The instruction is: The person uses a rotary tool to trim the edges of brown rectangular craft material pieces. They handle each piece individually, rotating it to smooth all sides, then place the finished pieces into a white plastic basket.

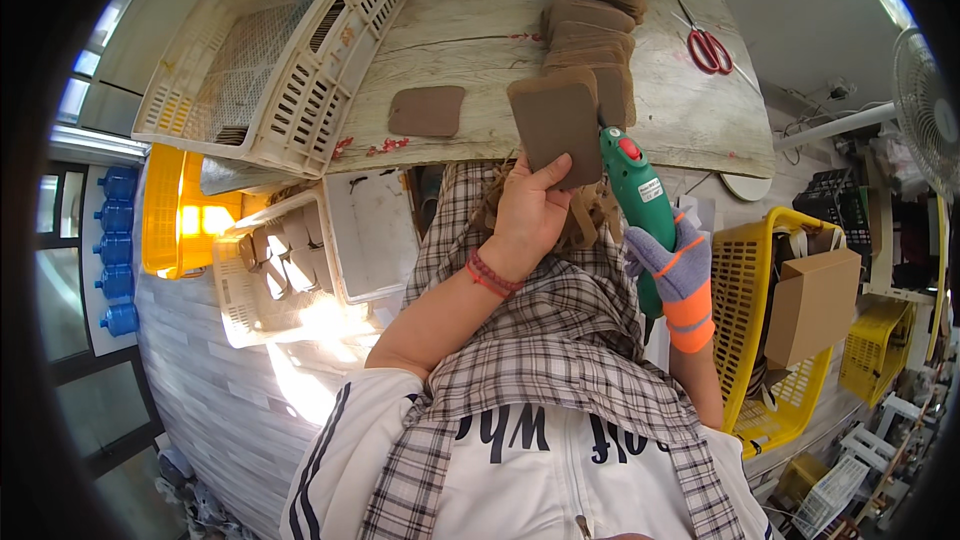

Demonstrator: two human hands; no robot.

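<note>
My bare left hand (536, 210) pinches a brown rounded rectangular pad (556, 130) with a lighter border, thumb on its face, at the table's near edge. In my right hand, in a grey and orange glove (682, 275), is a green handheld power tool (640, 180) with a red switch. Its narrow tip meets or nearly meets the pad's right edge; I cannot tell which. Brown strips (588, 223) lie below the pad on my checked apron. One loose brown pad (427, 111) rests flat on the table to the left. Stacked pads (590, 35) run back behind the held one.
Red-handled scissors (709, 50) lie at the table's right. A white slatted crate (325, 60) stands at the left, above a yellow crate (165, 210) and a pale bin of pads (235, 290). Right of me are a yellow basket (740, 320), cardboard box (815, 305) and fan (925, 105).
</note>
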